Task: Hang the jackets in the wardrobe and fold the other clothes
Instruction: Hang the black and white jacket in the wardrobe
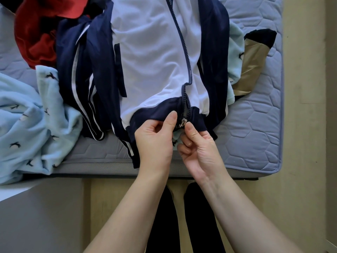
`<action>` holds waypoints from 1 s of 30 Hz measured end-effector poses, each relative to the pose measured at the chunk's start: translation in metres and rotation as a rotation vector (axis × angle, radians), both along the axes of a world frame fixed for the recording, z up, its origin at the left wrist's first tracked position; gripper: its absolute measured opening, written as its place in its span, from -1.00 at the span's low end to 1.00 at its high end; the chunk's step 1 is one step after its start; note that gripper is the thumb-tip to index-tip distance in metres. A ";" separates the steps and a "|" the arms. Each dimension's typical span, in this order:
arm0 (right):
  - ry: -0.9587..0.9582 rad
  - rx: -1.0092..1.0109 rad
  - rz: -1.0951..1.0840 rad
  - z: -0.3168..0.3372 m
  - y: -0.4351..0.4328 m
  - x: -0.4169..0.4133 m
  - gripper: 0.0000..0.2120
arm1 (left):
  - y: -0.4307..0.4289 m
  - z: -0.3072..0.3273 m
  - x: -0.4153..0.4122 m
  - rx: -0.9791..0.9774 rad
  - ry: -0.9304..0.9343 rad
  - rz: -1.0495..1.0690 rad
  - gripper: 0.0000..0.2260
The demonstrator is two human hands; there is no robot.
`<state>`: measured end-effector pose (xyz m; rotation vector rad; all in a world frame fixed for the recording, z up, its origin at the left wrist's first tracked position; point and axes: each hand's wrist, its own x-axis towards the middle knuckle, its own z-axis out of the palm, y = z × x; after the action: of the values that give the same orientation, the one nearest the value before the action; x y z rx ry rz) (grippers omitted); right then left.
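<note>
quilted blue-grey mattress — beige floor beneath, even light

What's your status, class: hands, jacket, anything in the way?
Both pinching: left hand, right hand on jacket hem beside zipper slider. It lies on mattress. Underneath, partly: blue fleece.

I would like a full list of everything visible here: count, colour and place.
jacket: one, white and navy, middle of mattress
zip slider: one, silver, at jacket hem
striped cloth: count unclear, navy with white stripes, left of jacket
red garment: one, red, far left
fleece: light blue with dark prints; one piece left, one under jacket's right side
tan garment: one, tan and black, right of jacket
mattress: one, grey-blue, under the clothes
legs: two, black, bottom
left hand: pinches jacket hem left of slider
right hand: pinches jacket hem right of slider
</note>
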<state>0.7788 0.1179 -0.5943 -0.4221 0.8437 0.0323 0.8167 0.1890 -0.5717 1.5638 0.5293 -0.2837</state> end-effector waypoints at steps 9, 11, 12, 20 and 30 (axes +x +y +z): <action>0.042 -0.002 -0.065 -0.004 -0.001 0.006 -0.79 | 0.004 -0.008 -0.006 0.182 -0.056 -0.122 -0.73; 0.058 -0.017 -0.065 -0.005 -0.004 0.008 -0.80 | 0.008 -0.011 -0.005 0.259 -0.107 -0.211 -0.69; 0.063 -0.023 -0.058 -0.006 -0.005 0.008 -0.81 | 0.010 -0.012 -0.003 0.290 -0.132 -0.253 -0.67; 0.191 -0.147 0.228 -0.002 -0.020 0.004 -0.85 | 0.019 -0.017 0.005 0.367 -0.155 -0.390 -0.70; 0.216 -0.288 0.613 0.028 -0.027 0.003 -0.78 | 0.033 -0.011 0.005 0.430 -0.182 -0.455 -0.62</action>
<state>0.7816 0.0905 -0.5659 -0.9512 0.9070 0.5362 0.8218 0.2222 -0.5824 2.1029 0.0835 -0.3839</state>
